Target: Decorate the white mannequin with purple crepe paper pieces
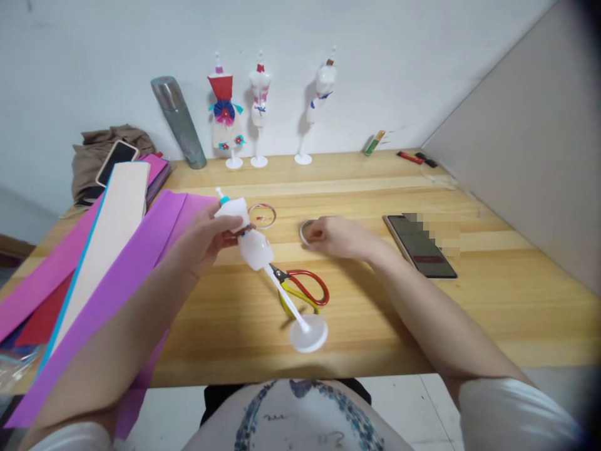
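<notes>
Left hand (pixel 213 233) wrapped tilted miniature dress form (pixel 256 249) at torso; right hand (pixel 340 237), curled nearly closed, met white ring (pixel 303 233), grip unclear. Step seemed pickup; next move called for fine pinch.

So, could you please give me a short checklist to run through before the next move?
1. Left hand gripping the miniature dress-form mannequin: ok.
2. Mannequin upright: not ok, it is tilted.
3. Its round base off the wooden tabletop: cannot tell.
4. Right hand firmly holding the white ring: cannot tell, the contact is hidden.
5. Red-and-yellow-handled scissors clear of both hands: ok.
</notes>
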A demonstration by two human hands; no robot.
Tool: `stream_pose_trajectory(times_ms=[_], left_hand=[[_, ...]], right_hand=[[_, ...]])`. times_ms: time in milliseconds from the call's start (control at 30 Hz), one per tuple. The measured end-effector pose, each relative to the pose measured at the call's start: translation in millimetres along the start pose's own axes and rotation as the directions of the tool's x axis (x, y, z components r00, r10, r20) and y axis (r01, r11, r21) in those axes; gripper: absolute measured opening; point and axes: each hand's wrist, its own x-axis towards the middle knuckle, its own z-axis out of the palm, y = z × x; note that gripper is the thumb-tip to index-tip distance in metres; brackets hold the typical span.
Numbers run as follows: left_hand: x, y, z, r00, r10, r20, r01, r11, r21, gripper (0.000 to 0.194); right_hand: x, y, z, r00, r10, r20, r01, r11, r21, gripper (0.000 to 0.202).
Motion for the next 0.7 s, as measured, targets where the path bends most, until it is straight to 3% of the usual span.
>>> stream_pose_trajectory(times_ms=[100, 233, 333, 433, 500, 600, 700], left_hand=[[-4, -26, -4.5, 0.988, -0.151, 0.028, 0.151, 0.989, 0.008, 0.039], [-10, -59, -14.1, 0.957, -0.286, 0.041, 0.281, 0.954, 0.099, 0.046], [-14, -66, -20.9, 0.950, -0.313, 0.013, 0.309, 0.943, 0.126, 0.047], [-15, -65, -20.6, 0.955, -0.297, 0.007, 0.297, 0.954, 0.053, 0.047], [-16, -65, -16.7, 0.955, -0.296, 0.018, 0.296, 0.955, -0.004, 0.047], [-16, -67, -10.6, 0.955, -0.292, 0.049, 0.290, 0.956, 0.044, 0.040], [-17, -72, -10.2, 0.980, -0.195, 0.032, 0.173, 0.926, 0.337, 0.032]], right_hand=[[3, -11, 4, 0.991, -0.044, -0.126, 0.056, 0.994, 0.094, 0.016], [3, -15, 13, 0.988, -0.130, -0.088, 0.134, 0.990, 0.042, 0.014], [-1, -7, 21, 0.995, -0.057, -0.085, 0.043, 0.987, -0.157, 0.012], [-4, 3, 23, 0.998, -0.013, -0.056, 0.002, 0.981, -0.196, 0.012], [-4, 7, 21, 0.997, -0.027, -0.073, 0.019, 0.994, -0.108, 0.013], [-5, 8, 17, 0.982, -0.053, -0.179, 0.085, 0.981, 0.177, 0.010], [-4, 1, 19, 0.972, -0.094, -0.215, 0.202, 0.803, 0.561, 0.017]])
